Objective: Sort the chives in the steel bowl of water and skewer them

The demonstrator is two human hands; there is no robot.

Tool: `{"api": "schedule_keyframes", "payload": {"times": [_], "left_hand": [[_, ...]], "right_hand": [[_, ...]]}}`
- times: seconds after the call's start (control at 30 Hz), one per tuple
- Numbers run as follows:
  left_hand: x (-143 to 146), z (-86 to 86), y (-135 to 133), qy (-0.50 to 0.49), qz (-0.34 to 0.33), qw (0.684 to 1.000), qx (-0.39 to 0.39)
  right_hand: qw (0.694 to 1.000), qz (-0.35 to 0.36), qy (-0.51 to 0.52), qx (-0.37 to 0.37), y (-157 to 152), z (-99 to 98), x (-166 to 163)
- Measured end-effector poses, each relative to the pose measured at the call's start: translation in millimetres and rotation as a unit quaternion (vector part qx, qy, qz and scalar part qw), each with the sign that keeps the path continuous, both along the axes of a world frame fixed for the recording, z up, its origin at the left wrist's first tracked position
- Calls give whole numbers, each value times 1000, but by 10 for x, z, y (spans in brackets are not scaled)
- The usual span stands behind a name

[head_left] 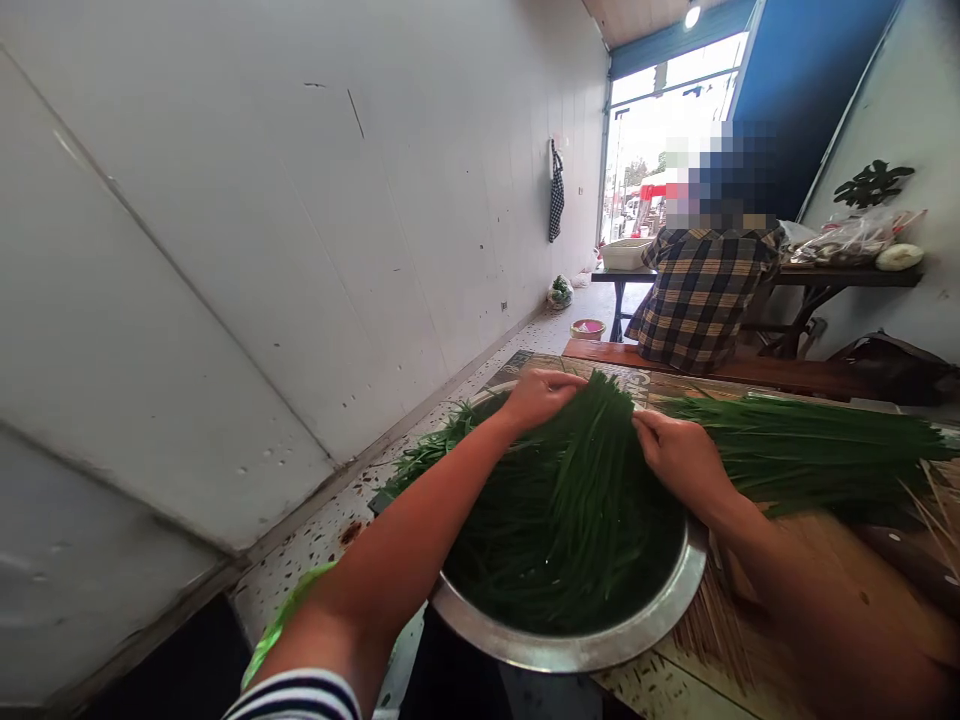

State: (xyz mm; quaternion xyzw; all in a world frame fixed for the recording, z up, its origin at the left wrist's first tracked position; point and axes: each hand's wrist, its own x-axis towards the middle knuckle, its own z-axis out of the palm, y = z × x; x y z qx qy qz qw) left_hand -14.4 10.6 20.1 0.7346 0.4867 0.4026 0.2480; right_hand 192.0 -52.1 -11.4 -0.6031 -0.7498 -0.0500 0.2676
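We have both hands on one bundle of long green blades [596,455]. Our left hand [541,398] has its fingers closed on the upper left side of the bundle, and our right hand [684,460] pinches the upper right side with the thumb uppermost. The bundle's top end stands just above the far rim of a wide metal basin [574,654], while its lower part slopes down into more greens inside (too dark in there for us to tell about water). The basin sits at the left edge of the tabletop [664,690]. Just beyond it, by that same edge, we see a heap of loose leaves [435,450]. A larger pile of greens [832,440] lies along the far edge, reaching toward the far right corner. Thin brown stalks [716,625] lie near the close edge, beside the basin. Beyond the far edge, a person in a plaid shirt [697,295] sits on a bench [600,351], back to us, at another table bearing a pale tub [626,257] at its left end.
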Motion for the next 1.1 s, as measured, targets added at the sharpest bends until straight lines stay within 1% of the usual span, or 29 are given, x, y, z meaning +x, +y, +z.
{"api": "schedule_keyframes", "payload": {"times": [0.07, 0.1, 0.13, 0.2, 0.3, 0.37, 0.47, 0.53, 0.63, 0.73, 0.8, 0.9, 1.1], "left_hand": [[-100, 8, 62, 22, 84, 996, 2], [-149, -21, 104, 37, 114, 993, 3], [-191, -68, 148, 60, 118, 991, 1], [-237, -191, 223, 108, 100, 989, 2], [-213, -335, 267, 164, 101, 981, 1], [-170, -358, 249, 192, 113, 975, 6], [-124, -309, 197, 209, 128, 969, 19], [-117, -263, 172, 178, 138, 974, 15], [-114, -227, 164, 71, 133, 988, -4], [-83, -234, 170, -39, 99, 994, -29], [-44, -242, 166, -85, 71, 993, -42], [20, -231, 137, -108, 49, 992, -42], [67, -195, 91, -109, 59, 992, -24]], "right_hand": [[1000, 3, -3, 4, 6, -12, 7], [1000, 5, -5, 7, 8, -18, 11], [1000, 4, -8, 9, 11, -21, 14], [1000, -1, -14, 11, 12, -24, 20], [1000, 1, -19, 13, 10, -18, 23], [1000, 3, -19, 19, 7, -12, 23], [1000, 2, -21, 21, -1, 6, 14], [1000, 0, -23, 12, -12, 28, 1], [1000, -6, -22, -3, -37, 71, -28], [1000, -4, -15, -5, -55, 95, -49], [1000, -3, -12, -4, -54, 90, -50], [1000, -1, -9, 2, -40, 62, -37], [1000, 0, -8, 1, -23, 34, -16]]}}
